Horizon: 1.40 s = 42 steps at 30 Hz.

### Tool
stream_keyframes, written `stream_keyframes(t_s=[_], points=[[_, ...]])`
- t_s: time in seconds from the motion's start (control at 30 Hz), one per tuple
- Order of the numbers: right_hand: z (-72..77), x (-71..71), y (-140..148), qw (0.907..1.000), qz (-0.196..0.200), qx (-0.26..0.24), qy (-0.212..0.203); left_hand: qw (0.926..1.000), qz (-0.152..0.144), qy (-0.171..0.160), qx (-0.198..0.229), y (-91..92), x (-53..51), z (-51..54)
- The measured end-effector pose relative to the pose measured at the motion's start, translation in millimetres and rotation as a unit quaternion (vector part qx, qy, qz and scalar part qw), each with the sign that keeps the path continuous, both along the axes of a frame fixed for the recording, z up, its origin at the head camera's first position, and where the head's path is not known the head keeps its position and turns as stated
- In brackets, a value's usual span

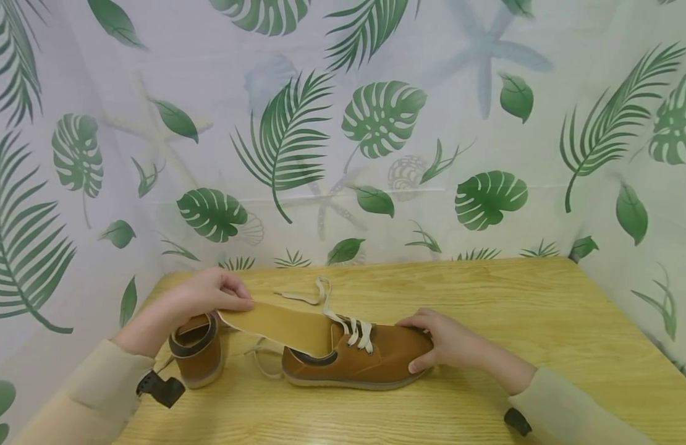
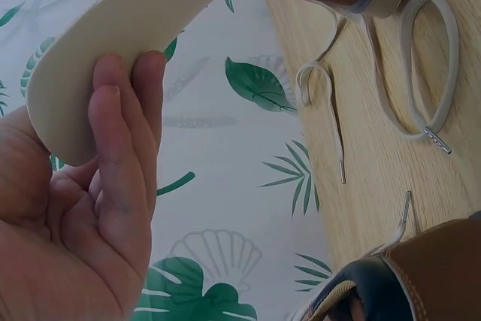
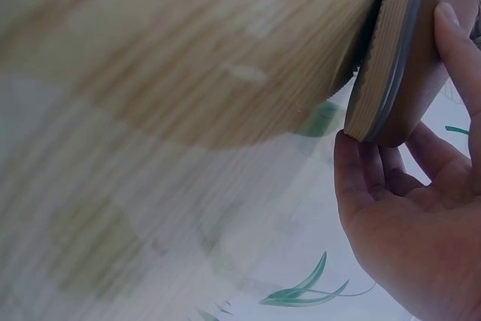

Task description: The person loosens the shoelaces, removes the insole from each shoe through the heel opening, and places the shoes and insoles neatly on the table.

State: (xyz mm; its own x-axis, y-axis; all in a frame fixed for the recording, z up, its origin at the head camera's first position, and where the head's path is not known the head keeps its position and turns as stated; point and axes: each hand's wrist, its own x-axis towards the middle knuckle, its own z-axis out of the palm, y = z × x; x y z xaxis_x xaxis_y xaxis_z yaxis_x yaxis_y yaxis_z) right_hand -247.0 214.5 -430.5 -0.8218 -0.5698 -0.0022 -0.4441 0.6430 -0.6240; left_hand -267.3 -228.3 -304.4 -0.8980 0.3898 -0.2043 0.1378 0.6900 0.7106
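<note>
A leaf-printed cloth (image 1: 304, 232) backs the wooden table (image 1: 504, 296). The left hand (image 1: 223, 289) pinches the insole (image 1: 290, 324) between thumb and fingers, one end hidden inside the laced shoe (image 1: 376, 361) on the table; the right hand (image 1: 445, 341) curls round that shoe's toe. The left forearm (image 1: 159, 318) partly covers a second shoe (image 1: 202, 363).

Two shoes (image 1: 395, 352), one insole (image 1: 287, 323)

Matt leather-like shoe (image 1: 387, 352), smooth insole (image 1: 290, 324), ridged sole (image 3: 382, 58), metal lace tip (image 2: 437, 140), wood-grained table (image 1: 487, 290)
</note>
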Motion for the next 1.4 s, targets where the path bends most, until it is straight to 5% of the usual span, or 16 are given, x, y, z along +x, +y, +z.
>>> stream_keyframes(t_s=[0.47,1.1,1.4], points=[[1.5,1.5,-1,1.0000,0.000,0.002,0.004,0.9998,-0.002,-0.005,0.016,-18.3,-0.1,-1.2],[3.3,4.6,-2,1.0000,0.001,-0.006,0.000,0.9989,0.046,-0.012,0.000,-30.9,4.5,-3.2],[4.0,4.7,-1,1.0000,-0.005,-0.008,-0.003,0.9991,0.035,-0.016,0.020,-42.2,3.1,-3.8]])
